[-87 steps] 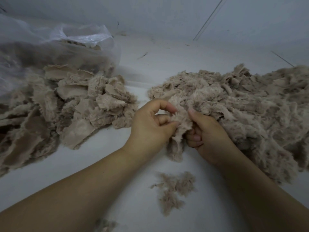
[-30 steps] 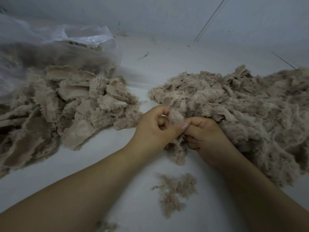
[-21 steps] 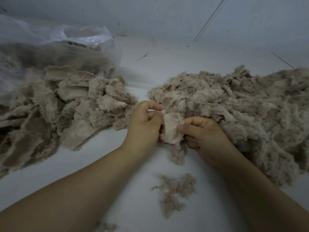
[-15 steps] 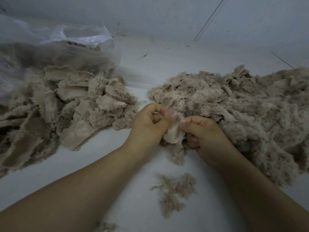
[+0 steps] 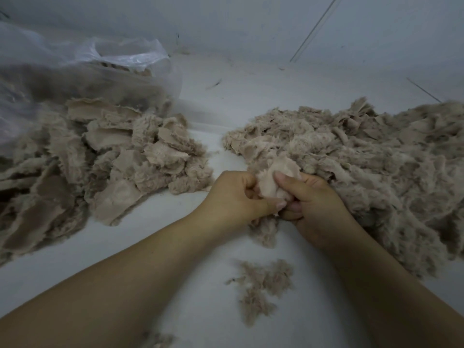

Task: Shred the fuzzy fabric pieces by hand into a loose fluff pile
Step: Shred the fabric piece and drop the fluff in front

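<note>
A small beige fuzzy fabric piece sits between my two hands at the centre. My left hand pinches its left edge with curled fingers. My right hand grips its right side, thumb on top. Fuzzy strands hang below both hands. A heap of whole fabric pieces lies to the left. A wide pile of shredded fluff spreads to the right, touching my right hand.
A clear plastic bag with more fabric lies at the back left. A small tuft of loose fluff lies on the white surface below my hands. A pale wall rises behind.
My hands have pulled the piece apart and come together again several times. Both hands now sit slightly lower and closer, with the fabric bunched between them.
</note>
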